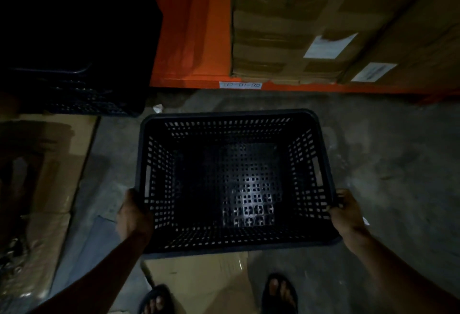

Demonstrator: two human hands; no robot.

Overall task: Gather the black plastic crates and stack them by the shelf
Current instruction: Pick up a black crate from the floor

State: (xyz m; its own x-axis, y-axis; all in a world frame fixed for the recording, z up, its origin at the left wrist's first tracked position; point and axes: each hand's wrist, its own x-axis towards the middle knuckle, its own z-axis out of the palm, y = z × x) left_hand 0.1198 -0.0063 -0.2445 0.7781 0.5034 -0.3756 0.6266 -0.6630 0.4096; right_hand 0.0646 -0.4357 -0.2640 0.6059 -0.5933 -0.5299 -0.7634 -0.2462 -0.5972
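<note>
Counting the things in the head view gives one black perforated plastic crate (pixel 234 179) held up in front, and a dark stack of further crates (pixel 82 92) at the upper left, whose number cannot be told in the gloom; three cardboard boxes can be made out on the orange shelf (pixel 189 40), each bearing one white label, and one small white tag (pixel 240 85) is stuck on the shelf's front edge. The held crate is empty, open side up, its walls and floor pierced by rows of small rectangular holes, with a handle slot in each short side and a faint sheen on the floor; it is carried above the grey concrete floor (pixel 385 152), in front of the shelf and to the right of the stack. The left hand (pixel 133 216) is closed around the crate's left rim, near the near corner; the right hand (pixel 347 213) is closed around the right rim likewise. Two sandalled feet are seen below; flattened cardboard (pixel 47 164) lies at the left.
</note>
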